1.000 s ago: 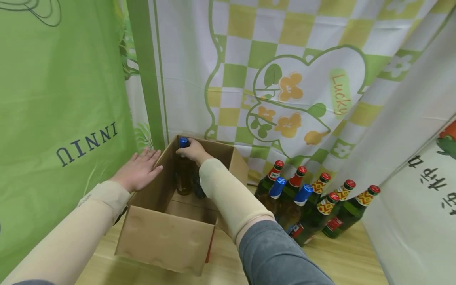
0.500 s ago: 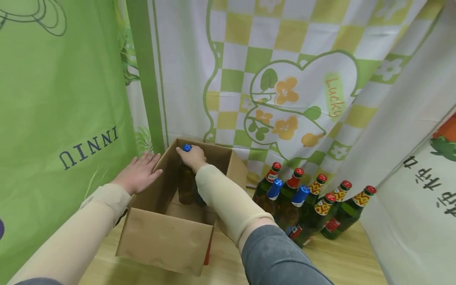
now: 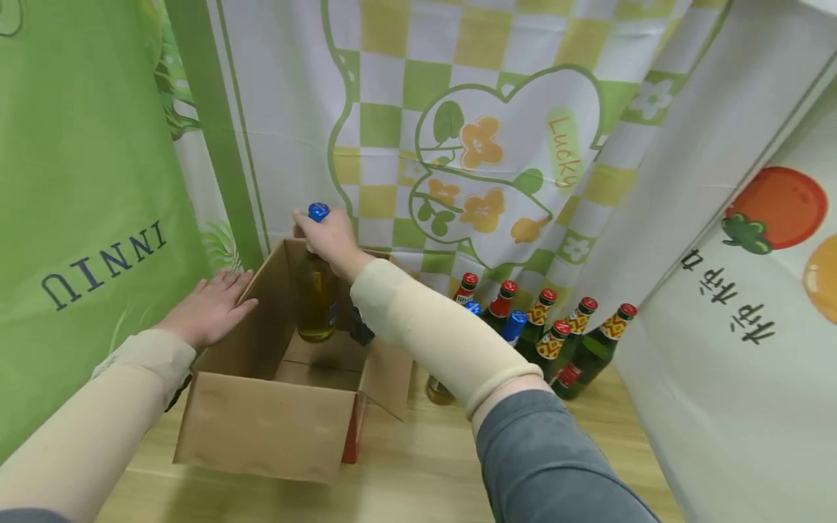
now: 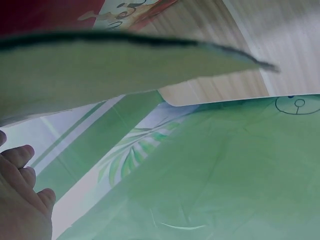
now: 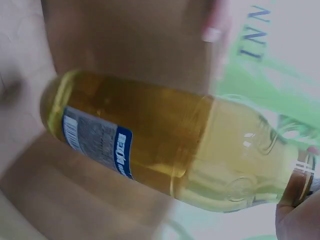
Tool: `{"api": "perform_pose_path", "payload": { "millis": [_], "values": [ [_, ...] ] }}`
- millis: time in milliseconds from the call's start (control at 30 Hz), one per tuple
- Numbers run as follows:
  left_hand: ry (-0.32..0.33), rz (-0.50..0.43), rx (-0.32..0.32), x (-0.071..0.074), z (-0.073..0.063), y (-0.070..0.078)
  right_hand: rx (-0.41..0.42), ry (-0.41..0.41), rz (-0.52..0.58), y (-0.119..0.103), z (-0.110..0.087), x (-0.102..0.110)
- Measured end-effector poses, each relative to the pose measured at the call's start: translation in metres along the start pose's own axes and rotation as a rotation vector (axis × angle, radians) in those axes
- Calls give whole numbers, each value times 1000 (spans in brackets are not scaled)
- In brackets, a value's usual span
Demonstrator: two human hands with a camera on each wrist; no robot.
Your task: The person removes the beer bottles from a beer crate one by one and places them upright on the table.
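Observation:
My right hand point(image 3: 333, 236) grips a beer bottle point(image 3: 316, 305) round its neck, just below the blue foil cap. The bottle hangs upright, its lower part inside the open cardboard box point(image 3: 261, 421) and its cap above the rim. In the right wrist view the clear bottle point(image 5: 145, 135) shows amber liquid and a blue-and-silver back label; part of the right hand point(image 5: 300, 215) appears at its neck. My left hand point(image 3: 209, 309) rests with extended fingers against the box's left edge. The left wrist view shows the left hand point(image 4: 22, 200) at the lower left.
Right of the box stand several green beer bottles point(image 3: 588, 352) with red caps, and blue-capped bottles point(image 3: 514, 327) partly behind the right forearm. A box flap point(image 3: 389, 370) sticks out right. Curtains point(image 3: 379, 123) close off the back and sides; the floor point(image 3: 418, 465) is wood-patterned.
The right hand first holds the bottle low in the box, shifts its grip around the neck, then raises it so the cap clears the rim. The left hand stays at the box edge.

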State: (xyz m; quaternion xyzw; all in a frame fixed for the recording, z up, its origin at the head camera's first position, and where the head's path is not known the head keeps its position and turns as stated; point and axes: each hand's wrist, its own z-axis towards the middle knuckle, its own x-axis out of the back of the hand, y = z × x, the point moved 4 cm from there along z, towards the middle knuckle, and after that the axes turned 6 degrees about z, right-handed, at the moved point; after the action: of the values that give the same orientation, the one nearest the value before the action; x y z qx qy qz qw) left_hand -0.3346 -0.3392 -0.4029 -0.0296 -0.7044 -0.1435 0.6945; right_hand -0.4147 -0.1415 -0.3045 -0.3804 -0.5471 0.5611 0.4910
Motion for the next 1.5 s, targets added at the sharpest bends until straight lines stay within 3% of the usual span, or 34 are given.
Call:
{"api": "perform_pose_path", "payload": {
  "millis": [133,333,567,667,800,967,1267,1500],
  "values": [
    [-17,10,-6,8,0,0,73,-77,-49,-49,-8,13],
    [11,-5,-27,6,-3,3,67,-139,-47,-100,-32,37],
    [0,-11,-39,4,0,4,57,-137,159,-140,-59,74],
    [-8,-11,-42,5,2,4,82,-154,183,-149,-68,87],
    [-15,-2,-41,3,5,0,102,-169,129,-152,-78,101],
    [-8,16,-51,5,6,-6,63,-151,37,-142,-92,123],
    [-23,29,-57,9,7,-7,66,-179,-20,-109,-120,170],
    [-33,26,-62,7,9,-7,25,-137,-50,-76,-143,206]
  ]
}}
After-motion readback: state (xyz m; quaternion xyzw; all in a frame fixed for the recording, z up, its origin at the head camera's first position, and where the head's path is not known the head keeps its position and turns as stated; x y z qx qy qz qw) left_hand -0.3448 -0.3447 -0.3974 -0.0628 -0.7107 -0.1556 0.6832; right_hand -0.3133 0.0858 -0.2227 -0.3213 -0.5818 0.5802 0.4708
